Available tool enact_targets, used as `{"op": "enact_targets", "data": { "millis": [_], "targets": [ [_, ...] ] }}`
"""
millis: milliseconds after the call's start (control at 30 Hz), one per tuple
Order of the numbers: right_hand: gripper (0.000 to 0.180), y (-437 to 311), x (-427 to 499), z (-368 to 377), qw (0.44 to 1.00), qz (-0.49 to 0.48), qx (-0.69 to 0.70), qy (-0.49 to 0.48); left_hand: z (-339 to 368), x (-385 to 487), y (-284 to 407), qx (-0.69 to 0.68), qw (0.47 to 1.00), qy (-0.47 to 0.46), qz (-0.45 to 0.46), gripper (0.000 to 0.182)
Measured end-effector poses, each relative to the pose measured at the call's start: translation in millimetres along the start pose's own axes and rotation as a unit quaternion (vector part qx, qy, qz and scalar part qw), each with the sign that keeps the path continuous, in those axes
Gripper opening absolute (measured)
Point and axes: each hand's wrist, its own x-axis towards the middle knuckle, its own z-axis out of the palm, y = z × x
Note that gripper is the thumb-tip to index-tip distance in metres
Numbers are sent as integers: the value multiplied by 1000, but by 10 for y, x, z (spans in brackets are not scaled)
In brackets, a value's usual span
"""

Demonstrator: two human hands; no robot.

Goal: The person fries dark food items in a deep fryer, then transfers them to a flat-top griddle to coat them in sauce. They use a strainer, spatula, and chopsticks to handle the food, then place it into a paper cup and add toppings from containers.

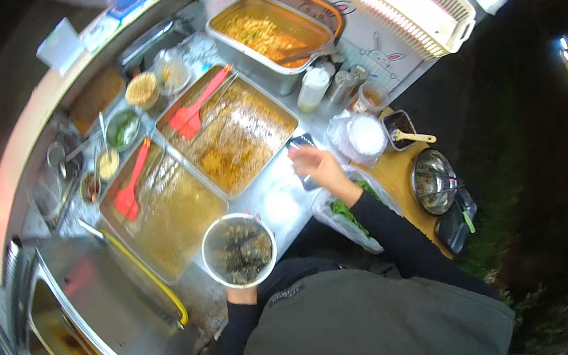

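My left hand (242,295) holds a round white container (240,250) with dark, chunky food inside, near the front edge of the metal counter. Most of that hand is hidden beneath the container. My right hand (315,164) is blurred, its fingers over a dark flat item (302,147) that bears writing; whether they touch it I cannot tell. Two shallow metal trays of broth lie beyond, the larger one (233,130) holding a red spatula (189,117) and the nearer one (176,232) another red spatula (127,198).
A deep metal pan (269,42) of orange food stands at the back. Squeeze bottle (313,87), bagged white lids (363,135) and bag of greens (347,212) are at right. Small bowls, including chopped greens (123,128), line the left. A fryer (74,341) stands lower left; a cream basket (415,3) upper right.
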Motion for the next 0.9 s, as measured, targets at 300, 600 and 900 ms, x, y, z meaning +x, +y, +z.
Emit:
{"op": "enact_targets", "data": {
  "millis": [300,600,900],
  "targets": [
    [97,997,1740,-1240,839,-150,-255,456,178,378,-78,242,957,-156,41,64],
    [56,163,974,-1081,917,-247,-57,308,382,435,-147,40,999,8,2,64],
    [60,-752,-275,-814,965,-153,-200,79,286,683,-188,-69,996,41,-50,58]
  ]
}}
